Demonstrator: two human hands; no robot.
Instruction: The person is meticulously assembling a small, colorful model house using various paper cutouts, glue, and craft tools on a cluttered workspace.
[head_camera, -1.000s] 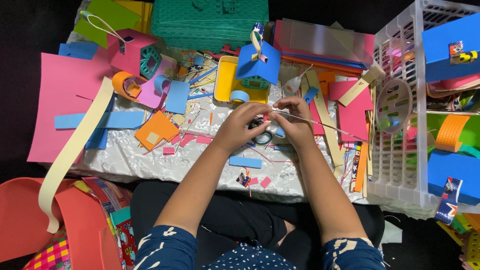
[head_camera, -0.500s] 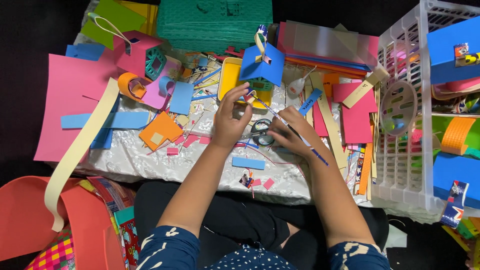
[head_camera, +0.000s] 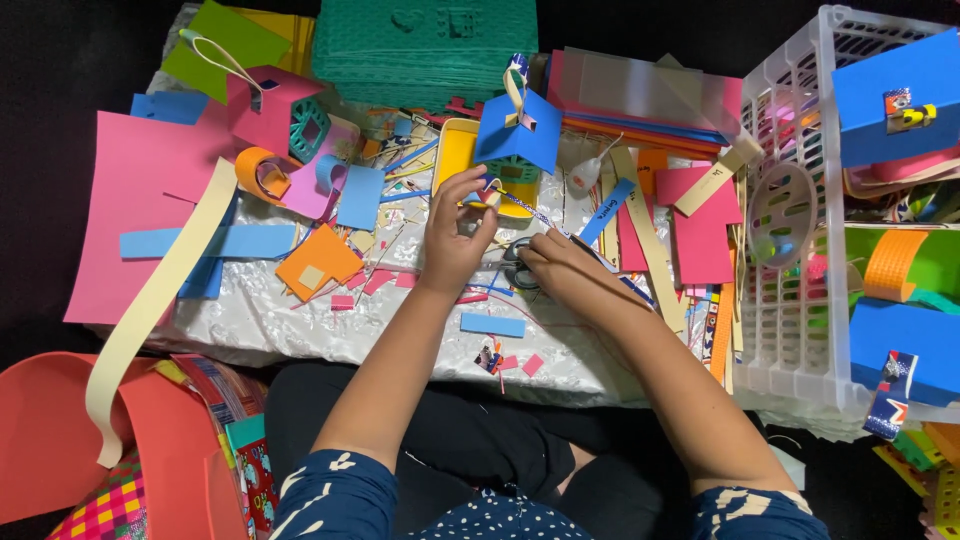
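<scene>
Your left hand is raised over the table, fingers curled, thumb and forefinger pinched on a small pale scrap just below the blue paper house. Your right hand lies low on the surface, fingers closed over the dark scissors; only the handle loops show, so how firm the grip is cannot be told.

The table wears a crinkled silver-white cover, littered with offcuts: a large pink sheet at the left edge, a long cream strip trailing off it, an orange square, a light blue strip near your wrists. A pink paper house stands at the far left, an orange curl beside it. A yellow tray sits under the blue house. A green textured sheet lies at the far edge.

To the right, a white plastic basket holds blue and orange paper pieces. Surroundings are dark. A red foam sheet lies at lower left.
</scene>
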